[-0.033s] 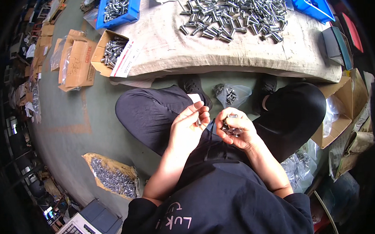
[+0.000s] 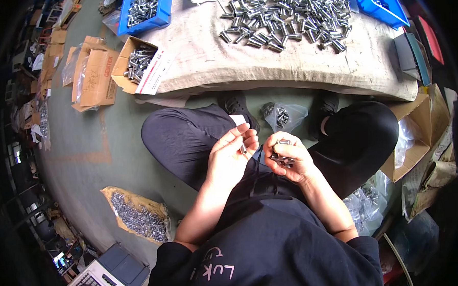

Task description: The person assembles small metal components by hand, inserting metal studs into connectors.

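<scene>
My left hand (image 2: 228, 156) is closed in front of my lap, with a short shiny metal pin (image 2: 243, 148) showing below its curled fingers. Just right of it, my right hand (image 2: 295, 160) is cupped closed round several metal pins (image 2: 283, 161). The hands are close together but apart, and the fingers hide part of what each holds. Beyond them, a large loose pile of similar metal pins (image 2: 290, 17), some with wider flanged heads, lies on a cloth-covered low table (image 2: 195, 62).
Blue bins (image 2: 165, 13) stand at the table's far corners. A small carton of metal parts (image 2: 118, 71) sits at its left edge. Between my feet lies a clear bag of parts (image 2: 294, 117). A parts-covered sheet (image 2: 108, 194) is at left, an open cardboard box (image 2: 424, 114) at right.
</scene>
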Demonstrator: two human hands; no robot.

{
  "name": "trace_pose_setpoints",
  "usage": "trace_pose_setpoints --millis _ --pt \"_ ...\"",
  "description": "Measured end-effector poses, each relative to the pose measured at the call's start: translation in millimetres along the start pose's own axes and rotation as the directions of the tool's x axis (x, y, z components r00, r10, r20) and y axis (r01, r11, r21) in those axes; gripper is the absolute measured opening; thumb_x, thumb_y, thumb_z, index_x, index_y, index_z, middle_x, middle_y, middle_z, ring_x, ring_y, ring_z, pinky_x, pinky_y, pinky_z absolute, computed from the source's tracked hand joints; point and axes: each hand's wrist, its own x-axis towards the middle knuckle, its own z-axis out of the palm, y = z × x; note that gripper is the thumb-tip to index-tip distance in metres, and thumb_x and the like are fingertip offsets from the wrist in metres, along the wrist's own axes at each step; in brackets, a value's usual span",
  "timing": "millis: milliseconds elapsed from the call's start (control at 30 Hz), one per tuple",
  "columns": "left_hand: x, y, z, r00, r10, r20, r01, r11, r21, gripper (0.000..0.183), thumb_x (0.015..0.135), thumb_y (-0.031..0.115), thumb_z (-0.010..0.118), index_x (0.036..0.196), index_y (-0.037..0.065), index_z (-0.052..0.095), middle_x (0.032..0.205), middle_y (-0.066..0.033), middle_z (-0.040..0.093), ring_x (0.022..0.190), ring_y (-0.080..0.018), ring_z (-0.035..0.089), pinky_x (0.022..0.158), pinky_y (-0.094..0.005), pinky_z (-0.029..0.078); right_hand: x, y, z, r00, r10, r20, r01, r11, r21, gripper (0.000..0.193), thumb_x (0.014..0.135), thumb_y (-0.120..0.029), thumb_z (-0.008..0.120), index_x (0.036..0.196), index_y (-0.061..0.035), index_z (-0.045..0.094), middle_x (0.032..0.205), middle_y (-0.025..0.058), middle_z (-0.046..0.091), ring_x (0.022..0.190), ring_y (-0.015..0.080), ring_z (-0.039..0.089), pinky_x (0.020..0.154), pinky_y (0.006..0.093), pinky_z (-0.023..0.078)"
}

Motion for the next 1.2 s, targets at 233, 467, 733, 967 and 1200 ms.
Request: trace_pose_setpoints --millis 233,467,733,967,1200 --pt "-2 -4 13 0.997 0.062 -0.048 -0.061 0.998 0.023 0.030 0.092 0.008 0.034 0.116 -0.010 0.039 0.112 -0.0249 0.049 0.109 -0.0323 0.049 0.095 -0.0376 0.042 1 6 6 0.993 0.009 -0.119 -0.018 0.997 -0.074 0.013 0.077 -0.006 0.063 0.083 -0.0024 0.053 0.069 0.0076 0.052 0.049 0.0113 0.049 0.034 0.0175 0.029" --pt "4 -19 4 0.994 0.020 -0.111 -0.022 1.000 -0.013 0.031 0.093 0.014 0.036 0.118 -0.003 0.044 0.112 -0.0172 0.052 0.106 -0.0255 0.051 0.093 -0.0362 0.041 10 12 27 0.725 -0.672 0.150 0.473 0.327 -0.818 0.012 0.071 -0.003 0.066 0.080 -0.0049 0.058 0.068 0.0016 0.055 0.063 0.0115 0.053 0.054 0.0252 0.042" --pt "12 -29 10 0.891 -0.100 0.442 0.351 0.770 -0.533 0.034 0.091 0.029 0.031 0.104 0.004 0.050 0.102 -0.0102 0.055 0.102 -0.0258 0.050 0.096 -0.0393 0.033 27 19 45 0.488 -0.408 0.771 0.553 -0.539 -0.635 0.027 0.053 -0.012 0.062 0.080 -0.0079 0.059 0.077 0.0042 0.052 0.082 0.0241 0.052 0.082 0.0447 0.039" --pt "18 -28 -3 0.939 -0.180 0.294 0.273 0.910 -0.313 0.033 0.092 0.034 0.031 0.099 0.006 0.048 0.097 -0.0092 0.053 0.101 -0.0228 0.049 0.093 -0.0393 0.035 21 22 53 0.564 -0.374 0.736 0.455 -0.603 -0.655 0.028 0.068 -0.028 0.065 0.087 -0.0081 0.061 0.079 0.0028 0.057 0.084 0.0235 0.054 0.086 0.0448 0.037" --pt "12 -29 -14 0.885 -0.464 -0.026 0.451 0.872 -0.191 0.022 0.084 0.029 0.053 0.098 0.011 0.056 0.089 -0.0081 0.060 0.075 -0.0219 0.058 0.055 -0.0310 0.048 10 0 35 0.713 -0.620 0.327 0.444 0.038 -0.895 0.030 0.087 -0.026 0.048 0.103 -0.0025 0.058 0.100 0.0098 0.058 0.094 0.0242 0.052 0.086 0.0364 0.036"
